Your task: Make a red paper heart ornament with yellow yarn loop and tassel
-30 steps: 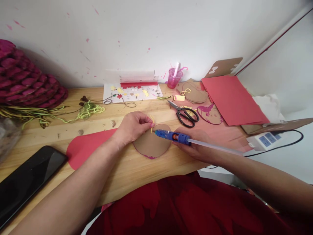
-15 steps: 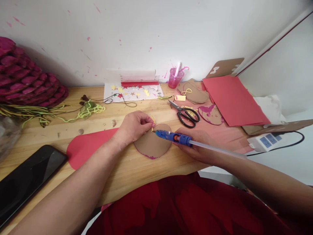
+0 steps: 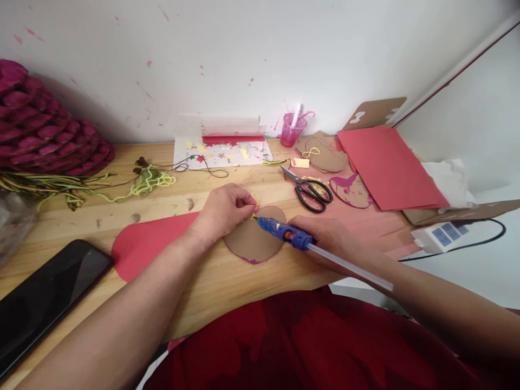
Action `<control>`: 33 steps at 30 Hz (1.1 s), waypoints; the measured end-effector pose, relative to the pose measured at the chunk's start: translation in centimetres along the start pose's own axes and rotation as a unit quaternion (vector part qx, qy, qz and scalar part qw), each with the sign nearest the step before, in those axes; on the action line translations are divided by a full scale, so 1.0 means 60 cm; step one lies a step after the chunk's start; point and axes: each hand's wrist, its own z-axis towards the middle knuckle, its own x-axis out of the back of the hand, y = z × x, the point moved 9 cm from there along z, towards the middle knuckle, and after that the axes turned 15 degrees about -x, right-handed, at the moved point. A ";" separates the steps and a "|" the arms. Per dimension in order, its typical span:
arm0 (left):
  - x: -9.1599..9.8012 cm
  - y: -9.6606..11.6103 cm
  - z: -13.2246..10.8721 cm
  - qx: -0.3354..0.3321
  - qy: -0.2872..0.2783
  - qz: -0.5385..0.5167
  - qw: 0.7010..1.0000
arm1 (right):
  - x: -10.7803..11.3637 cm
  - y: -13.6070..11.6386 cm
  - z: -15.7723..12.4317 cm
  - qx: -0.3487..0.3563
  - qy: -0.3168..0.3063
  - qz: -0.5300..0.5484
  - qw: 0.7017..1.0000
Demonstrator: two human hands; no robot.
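Black phone (image 3: pixel 52 303) on the wooden surface (image 3: pixel 227 287); red paper (image 3: pixel 148 244); left hand (image 3: pixel 225 211), grip pinching a yellow string (image 3: pixel 254 215) at the upper edge of a rounded, purple-edged cardboard piece (image 3: pixel 255 244), which lies flat on the surface. Blue glue gun (image 3: pixel 284 232), nozzle pointed at the string's lower end, clear glue stick (image 3: pixel 351 267) projecting from the rear; right hand (image 3: pixel 327 235), grip wrapped around the gun; red sheets (image 3: pixel 394 170); white power strip (image 3: pixel 441 236) at far right.

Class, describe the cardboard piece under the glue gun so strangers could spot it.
On the wooden table, find the left hand and right hand. Between them, under the tip of the blue glue gun, lies the cardboard piece. Its visible face is plain brown with purple at the edge, unlike the purple-blotched piece beside the scissors.
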 end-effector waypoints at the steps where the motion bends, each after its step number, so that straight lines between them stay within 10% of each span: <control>1: 0.000 0.001 0.000 -0.002 0.000 0.004 1.000 | -0.001 0.001 -0.001 0.003 -0.001 -0.004 1.000; 23: 0.003 -0.005 -0.004 0.036 -0.003 -0.049 0.998 | -0.013 0.007 -0.005 0.021 0.000 -0.015 1.000; 33: 0.010 0.015 0.004 -0.174 -0.128 -0.024 0.976 | -0.010 0.003 -0.007 0.005 -0.005 -0.002 1.000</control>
